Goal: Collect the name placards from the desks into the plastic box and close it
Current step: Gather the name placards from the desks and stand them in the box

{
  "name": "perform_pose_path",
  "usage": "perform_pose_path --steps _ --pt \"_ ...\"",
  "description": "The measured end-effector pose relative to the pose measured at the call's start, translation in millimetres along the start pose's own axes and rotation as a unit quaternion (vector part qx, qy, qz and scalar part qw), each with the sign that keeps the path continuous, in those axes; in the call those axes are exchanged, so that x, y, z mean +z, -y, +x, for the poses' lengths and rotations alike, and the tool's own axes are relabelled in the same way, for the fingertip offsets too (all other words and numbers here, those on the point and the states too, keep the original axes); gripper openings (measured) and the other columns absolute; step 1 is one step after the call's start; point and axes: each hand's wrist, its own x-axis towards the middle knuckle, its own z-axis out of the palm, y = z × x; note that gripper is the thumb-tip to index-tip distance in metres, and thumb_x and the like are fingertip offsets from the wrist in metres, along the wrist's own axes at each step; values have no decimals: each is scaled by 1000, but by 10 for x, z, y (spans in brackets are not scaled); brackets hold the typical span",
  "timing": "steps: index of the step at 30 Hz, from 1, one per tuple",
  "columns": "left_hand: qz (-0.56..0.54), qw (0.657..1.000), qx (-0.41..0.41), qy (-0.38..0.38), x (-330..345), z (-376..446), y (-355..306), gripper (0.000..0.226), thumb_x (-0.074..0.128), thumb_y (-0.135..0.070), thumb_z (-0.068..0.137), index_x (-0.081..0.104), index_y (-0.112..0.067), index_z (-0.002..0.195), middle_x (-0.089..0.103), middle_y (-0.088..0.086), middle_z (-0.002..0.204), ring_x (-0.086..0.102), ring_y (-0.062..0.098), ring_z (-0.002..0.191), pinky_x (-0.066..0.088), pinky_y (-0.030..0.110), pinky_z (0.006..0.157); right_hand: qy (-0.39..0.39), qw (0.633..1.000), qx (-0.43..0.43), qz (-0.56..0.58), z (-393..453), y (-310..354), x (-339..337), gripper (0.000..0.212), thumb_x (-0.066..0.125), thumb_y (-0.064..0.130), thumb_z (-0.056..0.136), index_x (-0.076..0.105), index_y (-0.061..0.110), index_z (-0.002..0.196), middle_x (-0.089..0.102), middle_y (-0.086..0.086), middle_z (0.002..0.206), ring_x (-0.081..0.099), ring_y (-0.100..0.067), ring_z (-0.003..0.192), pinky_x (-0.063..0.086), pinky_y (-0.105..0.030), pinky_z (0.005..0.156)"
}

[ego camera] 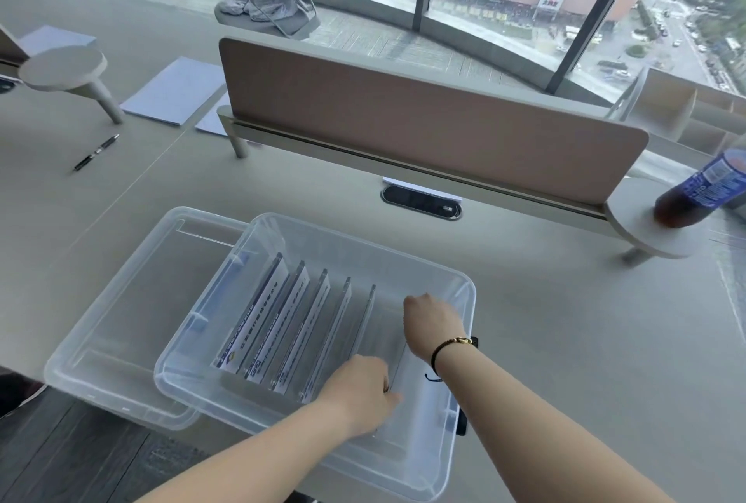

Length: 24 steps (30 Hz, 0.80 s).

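Note:
A clear plastic box (464, 288) sits at the desk's near edge, partly resting on its clear lid (109, 341) to the left. Several acrylic name placards (282, 321) stand in a slanted row inside the box. Both my hands are inside the box, at the right end of the row. My left hand (359, 393) pinches the near end of a clear placard (397, 365). My right hand (432, 321) is closed on that same placard's far end, with a dark bracelet on the wrist. The placard is see-through and hard to make out.
A brown divider screen (424, 119) runs along the desk's back, with a cable port (422, 202) in front of it. A cola bottle (702, 191) stands on a round shelf at right. A pen (97, 151) and papers (173, 91) lie at the far left.

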Motion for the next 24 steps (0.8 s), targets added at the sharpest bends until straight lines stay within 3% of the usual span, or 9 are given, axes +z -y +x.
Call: perform_pose_path --steps 2,4,5,6,8,10,12,17,24 --pt "10 999 16 -29 -96 2 52 30 54 -44 90 63 -16 91 70 2 86 64 20 76 56 37 75 -6 992 47 114 -42 42 71 27 36 -9 82 45 11 99 39 -2 66 47 -27 62 39 -30 53" --pt "28 997 30 -71 -198 32 141 29 52 -48 92 61 -24 105 70 -1 97 66 21 87 55 37 79 25 973 84 213 -82 95 167 55 37 -7 82 27 7 134 47 -3 70 45 -18 56 32 -29 44" --pt "33 995 32 -91 -248 57 190 29 52 -47 93 59 -26 112 70 -1 102 66 21 90 54 37 80 49 958 99 263 -114 128 190 65 38 -4 83 15 9 142 52 -5 75 46 -17 55 33 -28 43" --pt "33 993 32 -107 -294 83 242 29 52 -45 94 56 -26 116 69 -1 104 65 21 91 54 38 79 72 939 115 318 -139 157 207 67 38 2 82 12 19 141 55 -7 84 47 -18 56 38 -28 45" --pt "25 992 24 -123 -359 139 344 28 54 -40 94 53 -27 119 66 -3 98 64 21 88 53 37 75 100 889 157 418 -203 196 206 49 38 16 82 10 43 113 52 -11 94 53 -23 60 50 -30 54" --pt "21 993 11 -118 -400 182 416 33 56 -40 93 49 -30 123 63 -5 89 63 19 83 53 37 73 99 877 172 437 -257 189 237 39 43 14 90 12 29 108 51 -8 101 61 -27 68 58 -32 57" --pt "15 994 5 -106 -414 211 453 43 57 -42 92 45 -35 133 65 -4 95 64 18 87 55 40 78 100 886 167 422 -297 180 322 33 44 9 93 19 23 110 52 -9 102 62 -27 70 60 -33 59" --pt "8 997 0 -73 -427 268 451 64 57 -44 92 23 -51 146 63 -1 125 62 22 107 54 41 87 111 880 146 438 -312 219 360 24 43 10 94 31 24 109 52 -7 105 61 -26 77 60 -34 63" --pt "2 999 0 -48 -470 287 441 68 56 -40 95 14 -56 147 64 -4 119 63 19 95 54 35 81 124 859 124 481 -303 234 309 25 45 9 96 46 23 116 54 -6 105 61 -25 80 62 -41 72"
